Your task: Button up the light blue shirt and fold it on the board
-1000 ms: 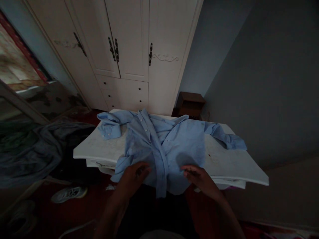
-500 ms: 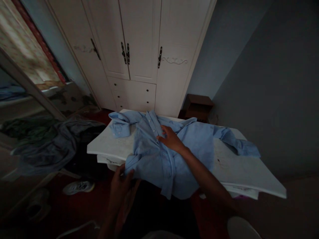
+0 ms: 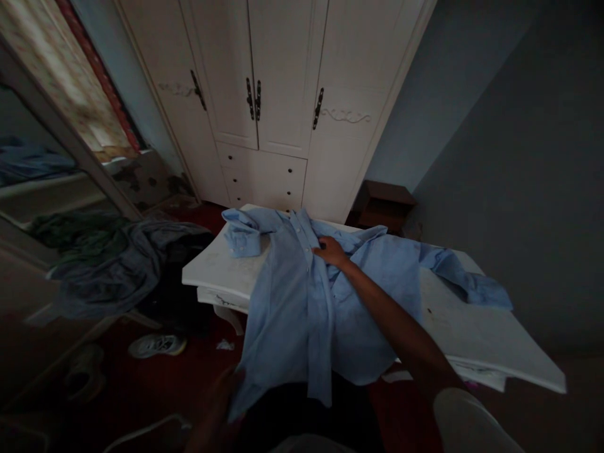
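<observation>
A light blue button-up shirt (image 3: 287, 308) lies spread over a white table (image 3: 217, 267), its lower part hanging past the near edge. One sleeve is folded back at the left, while the other stretches out to the right. My right hand (image 3: 331, 253) grips the button edge of the front panel near the chest, fingers closed on the cloth. Low at the left, my left hand (image 3: 224, 393) is dark and blurred; it holds the shirt's bottom corner and pulls the panel taut towards me.
Behind the table stands a white wardrobe (image 3: 268, 119) with dark handles. A small brown cabinet (image 3: 387, 198) is at the back right. Grey and green clothes (image 3: 117, 264) are heaped at the left. A shoe (image 3: 158, 345) and a white cable (image 3: 146, 430) lie on the red floor.
My left hand has moved down towards me with the shirt's hem corner, stretching out the bunched left panel. The fingers of my right hand have closed on the button edge.
</observation>
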The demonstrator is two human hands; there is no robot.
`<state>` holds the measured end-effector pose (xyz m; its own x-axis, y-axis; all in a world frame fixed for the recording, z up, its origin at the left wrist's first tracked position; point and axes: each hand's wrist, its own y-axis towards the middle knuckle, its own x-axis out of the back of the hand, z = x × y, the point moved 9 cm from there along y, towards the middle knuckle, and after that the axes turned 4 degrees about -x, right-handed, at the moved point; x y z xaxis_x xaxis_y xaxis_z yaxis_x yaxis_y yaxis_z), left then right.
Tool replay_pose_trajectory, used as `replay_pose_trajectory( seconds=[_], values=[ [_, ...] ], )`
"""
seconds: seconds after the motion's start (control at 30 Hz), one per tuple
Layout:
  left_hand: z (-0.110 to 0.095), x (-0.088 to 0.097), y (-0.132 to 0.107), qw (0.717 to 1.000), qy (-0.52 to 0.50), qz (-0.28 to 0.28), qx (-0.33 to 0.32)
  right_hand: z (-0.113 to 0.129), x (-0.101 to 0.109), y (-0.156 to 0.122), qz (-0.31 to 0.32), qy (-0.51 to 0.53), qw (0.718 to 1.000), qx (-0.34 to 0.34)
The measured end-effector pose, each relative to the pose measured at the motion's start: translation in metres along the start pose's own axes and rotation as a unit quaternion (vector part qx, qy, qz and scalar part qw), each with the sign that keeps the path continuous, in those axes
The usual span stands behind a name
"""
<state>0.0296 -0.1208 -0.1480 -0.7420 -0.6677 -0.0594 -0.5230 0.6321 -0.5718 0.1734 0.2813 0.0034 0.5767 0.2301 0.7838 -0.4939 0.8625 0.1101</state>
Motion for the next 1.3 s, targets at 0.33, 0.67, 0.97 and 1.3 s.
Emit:
replay_pose_trajectory(
  seconds=[0.33, 0.67, 0.97, 1.3],
  values=[
    [-0.043, -0.005, 0.015, 0.939, 0.286, -0.037, -0.190, 0.036, 0.026, -0.026, -0.056, 0.288, 0.956, -0.018],
    [-0.042, -0.001, 0.017, 0.931, 0.303, -0.002, -0.205, -0.006, -0.021, -0.130, 0.195, 0.424, 0.865, -0.183],
    [-0.146, -0.026, -0.003, 0.886, 0.301, -0.080, -0.344, -0.004, 0.024, -0.115, 0.317, 0.267, 0.908, -0.066],
    [-0.302, -0.165, 0.012, 0.812, 0.211, -0.049, -0.541, -0.149, 0.194, -0.002, -0.171, 0.033, 0.976, -0.133]
  ],
)
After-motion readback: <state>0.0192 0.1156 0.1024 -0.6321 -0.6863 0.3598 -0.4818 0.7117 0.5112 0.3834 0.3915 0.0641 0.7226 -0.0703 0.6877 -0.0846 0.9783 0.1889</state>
